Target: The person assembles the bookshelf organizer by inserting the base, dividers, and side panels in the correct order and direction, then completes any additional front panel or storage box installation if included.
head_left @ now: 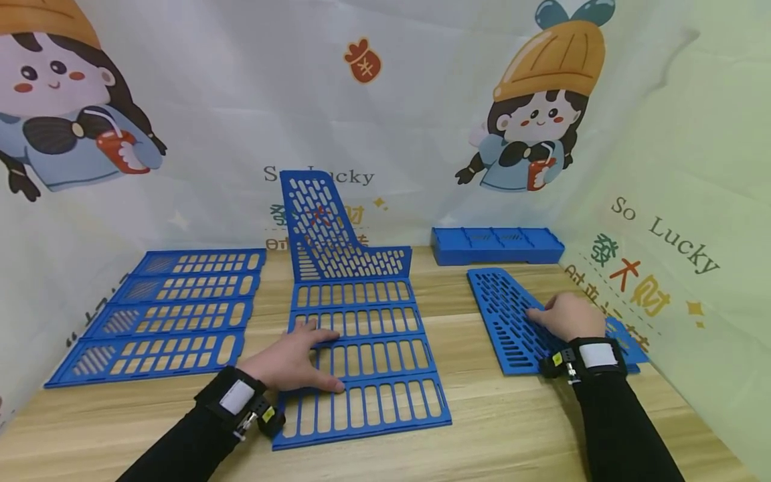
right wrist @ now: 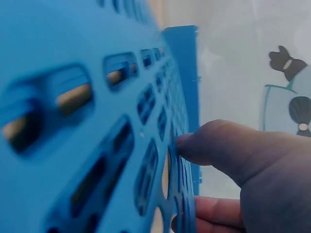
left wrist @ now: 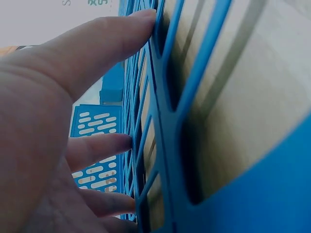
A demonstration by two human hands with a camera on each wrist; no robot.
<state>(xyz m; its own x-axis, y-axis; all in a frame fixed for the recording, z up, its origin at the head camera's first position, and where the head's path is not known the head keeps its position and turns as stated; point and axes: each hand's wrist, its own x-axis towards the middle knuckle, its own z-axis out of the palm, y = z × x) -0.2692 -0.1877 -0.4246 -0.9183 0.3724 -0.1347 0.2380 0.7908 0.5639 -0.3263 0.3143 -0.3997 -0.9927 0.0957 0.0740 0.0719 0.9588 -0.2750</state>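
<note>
a left hand (head_left: pixel 288 361) rests, fingers (head_left: pixel 324 336) wide, on a slotted panel (head_left: pixel 361 432) with one upright side (head_left: pixel 337 248) in place. the right hand (head_left: pixel 572 316) seemingly pinches a second side (head_left: pixel 509 321), lying on the bench (head_left: pixel 476 428), unraised.

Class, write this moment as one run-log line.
left hand: spread on slotted panel | right hand: touching perforated panel, grip unclear | upright panel: at slotted panel's far edge | left-side panel: lying flat

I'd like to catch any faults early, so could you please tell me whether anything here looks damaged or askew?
Nothing looks plainly damaged or spilled. Only the tall perforated panel stands out: it is upright at the far end of the slotted panel, which lies flat under the left hand.
</note>
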